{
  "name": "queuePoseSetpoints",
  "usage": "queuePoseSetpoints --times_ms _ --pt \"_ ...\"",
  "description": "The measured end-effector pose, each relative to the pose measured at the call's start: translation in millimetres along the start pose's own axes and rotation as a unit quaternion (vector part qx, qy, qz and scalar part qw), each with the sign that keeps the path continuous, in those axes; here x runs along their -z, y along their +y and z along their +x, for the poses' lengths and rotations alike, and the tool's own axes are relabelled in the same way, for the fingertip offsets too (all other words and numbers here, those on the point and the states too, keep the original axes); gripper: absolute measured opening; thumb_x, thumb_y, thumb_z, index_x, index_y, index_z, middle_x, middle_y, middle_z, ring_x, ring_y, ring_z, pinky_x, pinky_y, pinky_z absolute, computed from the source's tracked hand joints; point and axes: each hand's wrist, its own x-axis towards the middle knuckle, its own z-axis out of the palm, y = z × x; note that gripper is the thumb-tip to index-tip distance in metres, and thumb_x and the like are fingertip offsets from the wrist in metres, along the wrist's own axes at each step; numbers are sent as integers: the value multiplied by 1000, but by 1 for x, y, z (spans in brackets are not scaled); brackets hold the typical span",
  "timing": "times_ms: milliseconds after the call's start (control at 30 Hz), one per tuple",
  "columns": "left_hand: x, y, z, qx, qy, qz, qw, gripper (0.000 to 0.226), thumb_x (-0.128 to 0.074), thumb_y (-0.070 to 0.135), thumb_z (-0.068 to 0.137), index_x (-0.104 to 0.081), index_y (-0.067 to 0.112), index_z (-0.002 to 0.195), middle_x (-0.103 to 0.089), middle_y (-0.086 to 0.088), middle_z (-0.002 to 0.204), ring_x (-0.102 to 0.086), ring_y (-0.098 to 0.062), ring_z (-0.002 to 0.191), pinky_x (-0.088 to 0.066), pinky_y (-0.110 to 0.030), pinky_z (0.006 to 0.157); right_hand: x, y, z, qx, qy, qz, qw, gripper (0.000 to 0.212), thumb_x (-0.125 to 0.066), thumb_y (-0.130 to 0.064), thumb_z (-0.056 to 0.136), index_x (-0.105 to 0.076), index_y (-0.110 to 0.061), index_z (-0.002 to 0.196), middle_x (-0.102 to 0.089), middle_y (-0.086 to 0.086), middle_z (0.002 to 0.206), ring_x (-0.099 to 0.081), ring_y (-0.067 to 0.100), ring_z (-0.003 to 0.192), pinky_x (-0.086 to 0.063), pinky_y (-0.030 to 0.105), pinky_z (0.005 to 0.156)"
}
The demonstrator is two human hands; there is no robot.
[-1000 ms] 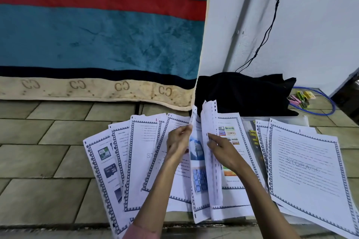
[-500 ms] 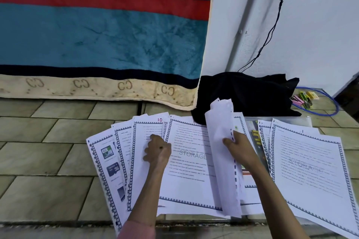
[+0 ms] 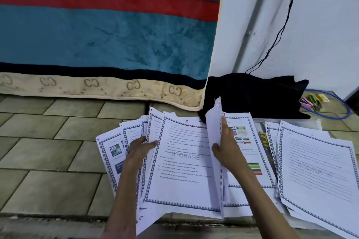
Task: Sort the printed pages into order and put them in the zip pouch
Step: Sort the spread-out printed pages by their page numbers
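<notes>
Head view, one entry, all places taken from the page numbered 5 (image 3: pixel 182 163), the bordered sheet with the grey STORAGE watermark that lies uppermost at centre. Left hand (image 3: pixel 138 146): at the left edge of that page, its fingers (image 3: pixel 153 143) closed on a fanned sheaf of pages (image 3: pixel 116 153) that spreads out to the left, probably kept fanned so the red numbers at the top corners can be read. Right hand (image 3: pixel 226 146): at the right edge of page 5, fingers closed on a lifted sheet (image 3: pixel 213 141) stood nearly on edge, forefinger laid up along its punched margin; the sheet seems raised to bare what lies beneath. Picture page (image 3: pixel 244 141): just right of the lifted sheet, flat, coloured blocks showing, a red number at its top corner half hidden by the fingertip. Separate stack (image 3: pixel 318 169): well to the right of page 5, another bordered STORAGE page on top, likely sheets already set aside. Zip pouch (image 3: pixel 303 122): beyond that stack, far right of page 5, what looks like a clear pouch lying under the pages, mostly covered; no page in it as far as can be seen. Floor (image 3: pixel 48 151): tiled, carrying everything. Black cloth (image 3: pixel 252 95): behind page 5, against the wall. Judgement: sorting is under way, pouching not yet begun.
</notes>
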Motion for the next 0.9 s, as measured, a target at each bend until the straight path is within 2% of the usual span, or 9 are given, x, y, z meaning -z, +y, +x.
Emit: queuePoseSetpoints --times_ms 100,167,233,400,500,567,667,800,900 --pt "-2 -12 7 2 8 11 1000 47 -73 3 76 -58 2 121 -62 -14 123 -58 -32 113 -44 -48 101 -25 -26 -7 114 72 -225 965 62 -52 -35 89 -30 -21 146 -30 12 152 -34 37 137 -30 58 105" --pt "-3 -18 10 5 7 16 1000 56 -76 9 75 -55 1 126 -59 -16 126 -56 -34 116 -43 -49 102 -54 -37 -11 193 18 -290 937 44 -29 -50 94 -56 -35 126 -51 1 140 -38 26 133 -16 62 111" --pt "0 -24 13 2 3 8 1000 51 -75 15 77 -57 0 123 -61 -18 123 -57 -34 114 -44 -51 101 -82 -36 -13 183 -94 -300 931 60 -9 -55 96 -64 -41 112 -64 -8 124 -49 21 127 -4 57 112" --pt "11 -21 9 -1 19 0 1000 39 -66 6 84 -58 -1 122 -60 -19 124 -59 -35 112 -44 -50 100 -97 -14 -14 111 -124 -310 936 69 -4 -57 95 -63 -32 119 -63 -5 126 -52 21 125 -3 53 109" --pt "14 -22 12 -5 18 -2 1000 38 -62 8 87 -57 1 124 -59 -19 126 -59 -35 113 -45 -47 99 -90 -9 -13 132 -105 -259 951 84 12 -65 81 -35 -32 142 -27 -4 154 -12 19 146 9 51 114" --pt "12 -16 6 -18 -1 15 1000 39 -58 27 90 -58 6 124 -60 -17 127 -60 -33 112 -45 -47 99 -87 -14 -12 111 -119 -176 971 97 16 -71 67 -24 -33 146 -9 -7 159 7 15 147 14 48 114" --pt "5 -3 -7 33 -125 -53 990 79 -22 73 84 -65 13 112 -69 -13 112 -64 -28 102 -50 -43 92 -75 -37 -16 56 -102 0 993 100 0 -90 65 -31 -35 142 -27 -6 153 -10 15 144 -6 40 116" --pt "-14 13 -22 49 -249 -117 960 101 1 80 76 -65 14 112 -64 -9 120 -56 -23 115 -40 -42 101 -48 -73 -13 37 -54 231 971 77 -56 -43 89 -2 -43 145 -61 -2 108 -62 7 87 -45 9 68" --pt "-14 14 -23 -2 -123 -60 991 67 -23 62 92 -60 13 120 -60 -5 125 -55 -22 116 -38 -38 103 -32 -64 -2 74 11 120 990 87 -48 3 86 -1 -39 147 -65 25 103 -39 15 45 -33 24 47"
